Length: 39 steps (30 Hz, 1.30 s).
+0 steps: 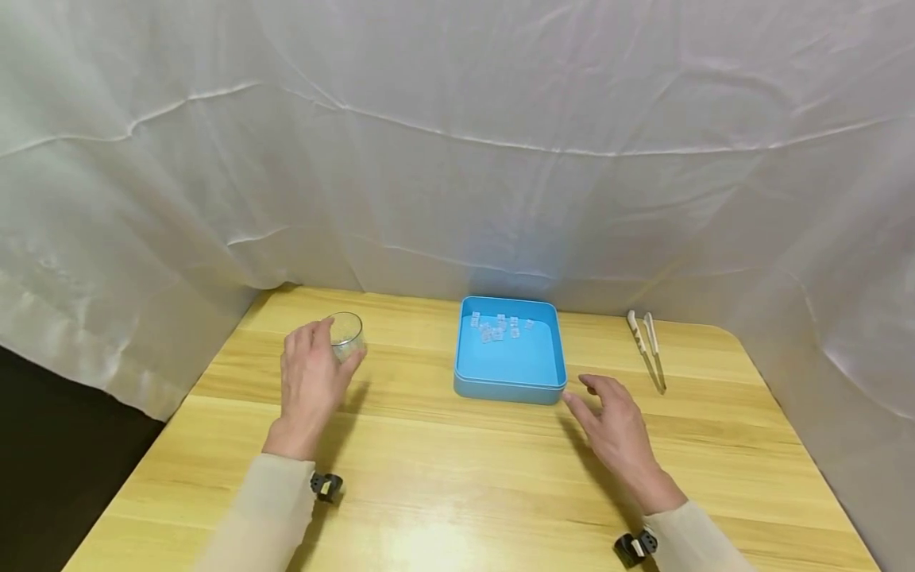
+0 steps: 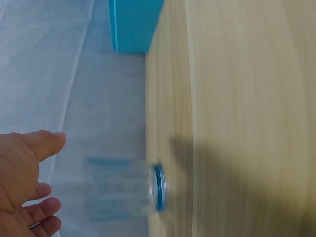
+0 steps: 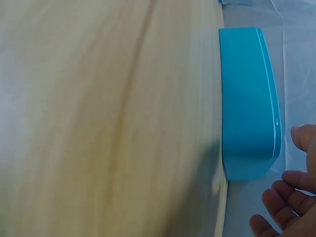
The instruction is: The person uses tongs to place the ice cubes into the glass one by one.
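Now, glass (image 1: 346,337): upright on the bench (image 1: 429,453), toward its far left part; clear walls, with a base that looks blue in the left wrist view; contents too faint to make out.
Left hand (image 1: 310,375): wide, thumb spread well away from the fingers, just beside the upper part of the glass; the left wrist view shows a gap between the two.
Blue box (image 1: 509,392): open-topped, flat on the bench, right of the glass and well apart from it.
Clear pieces (image 1: 497,334): small and blocky, scattered over the far half of the box floor, several close together.
Right hand (image 1: 616,425): fairly wide, fingers loosely bent, thumb apart from them, near the box's near right corner; a small gap shows in the right wrist view.
Tongs (image 1: 654,342): lying right of the box, white ends toward the curtain (image 1: 457,143), metal ends converging toward the near side.
Sleeves (image 1: 260,508): pale, each with a black device (image 1: 326,486) at the wrist.
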Each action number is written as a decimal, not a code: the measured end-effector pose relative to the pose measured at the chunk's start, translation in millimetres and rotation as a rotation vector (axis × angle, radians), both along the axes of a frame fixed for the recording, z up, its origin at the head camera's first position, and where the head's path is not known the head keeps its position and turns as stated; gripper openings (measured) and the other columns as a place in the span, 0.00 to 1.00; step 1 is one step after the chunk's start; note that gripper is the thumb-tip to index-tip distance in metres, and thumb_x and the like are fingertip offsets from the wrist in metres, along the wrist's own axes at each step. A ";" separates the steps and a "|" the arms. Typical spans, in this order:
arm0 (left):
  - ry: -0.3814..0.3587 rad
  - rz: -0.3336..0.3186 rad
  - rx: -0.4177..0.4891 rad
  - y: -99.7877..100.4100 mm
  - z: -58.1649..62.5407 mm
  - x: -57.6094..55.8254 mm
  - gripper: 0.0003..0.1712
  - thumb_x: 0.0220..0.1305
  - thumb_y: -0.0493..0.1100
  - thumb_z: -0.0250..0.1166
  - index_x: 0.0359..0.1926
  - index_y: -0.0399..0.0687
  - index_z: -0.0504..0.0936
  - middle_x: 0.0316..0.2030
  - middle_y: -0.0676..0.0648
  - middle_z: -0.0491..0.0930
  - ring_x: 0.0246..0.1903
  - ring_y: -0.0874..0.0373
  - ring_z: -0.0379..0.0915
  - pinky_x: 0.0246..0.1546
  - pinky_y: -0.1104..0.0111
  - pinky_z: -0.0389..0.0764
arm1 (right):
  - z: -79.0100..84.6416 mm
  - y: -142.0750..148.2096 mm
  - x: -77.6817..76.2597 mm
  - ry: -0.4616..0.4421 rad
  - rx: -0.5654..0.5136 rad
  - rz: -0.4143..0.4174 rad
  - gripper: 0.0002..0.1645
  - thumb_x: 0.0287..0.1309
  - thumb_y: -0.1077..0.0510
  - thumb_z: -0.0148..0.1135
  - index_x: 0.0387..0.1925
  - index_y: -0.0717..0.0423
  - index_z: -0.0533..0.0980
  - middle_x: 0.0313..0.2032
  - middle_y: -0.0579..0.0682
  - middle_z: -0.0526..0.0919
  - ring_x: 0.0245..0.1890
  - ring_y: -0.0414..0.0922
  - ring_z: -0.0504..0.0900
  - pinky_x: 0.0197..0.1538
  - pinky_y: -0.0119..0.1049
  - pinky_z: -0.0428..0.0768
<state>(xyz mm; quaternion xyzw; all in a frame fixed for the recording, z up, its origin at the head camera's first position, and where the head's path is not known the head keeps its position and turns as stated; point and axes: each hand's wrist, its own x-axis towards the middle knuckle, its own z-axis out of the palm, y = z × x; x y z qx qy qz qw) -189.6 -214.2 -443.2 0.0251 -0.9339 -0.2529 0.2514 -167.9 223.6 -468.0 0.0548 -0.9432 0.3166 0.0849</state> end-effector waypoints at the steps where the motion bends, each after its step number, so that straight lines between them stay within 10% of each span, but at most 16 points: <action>1: -0.014 0.006 -0.005 -4.0 -0.4 -2.0 0.44 0.61 0.51 0.79 0.68 0.28 0.72 0.61 0.26 0.75 0.64 0.29 0.65 0.66 0.36 0.67 | -0.3 1.0 -0.1 0.002 0.002 -0.001 0.35 0.76 0.42 0.61 0.67 0.66 0.73 0.63 0.67 0.78 0.62 0.65 0.77 0.61 0.66 0.77; 8: -0.134 0.009 -0.060 -21.4 -1.2 -12.6 0.57 0.60 0.62 0.77 0.71 0.22 0.64 0.66 0.21 0.69 0.69 0.25 0.61 0.70 0.32 0.62 | -1.5 9.4 -1.8 0.013 0.021 -0.008 0.34 0.76 0.43 0.61 0.67 0.66 0.73 0.62 0.67 0.78 0.61 0.66 0.78 0.61 0.66 0.77; 39: -0.342 -0.025 -0.152 -33.1 -1.3 -34.3 0.56 0.68 0.70 0.65 0.70 0.21 0.67 0.62 0.20 0.73 0.65 0.26 0.67 0.73 0.40 0.62 | -4.6 41.9 -23.4 0.018 0.070 -0.079 0.33 0.77 0.46 0.59 0.65 0.71 0.73 0.57 0.72 0.78 0.55 0.67 0.79 0.55 0.65 0.78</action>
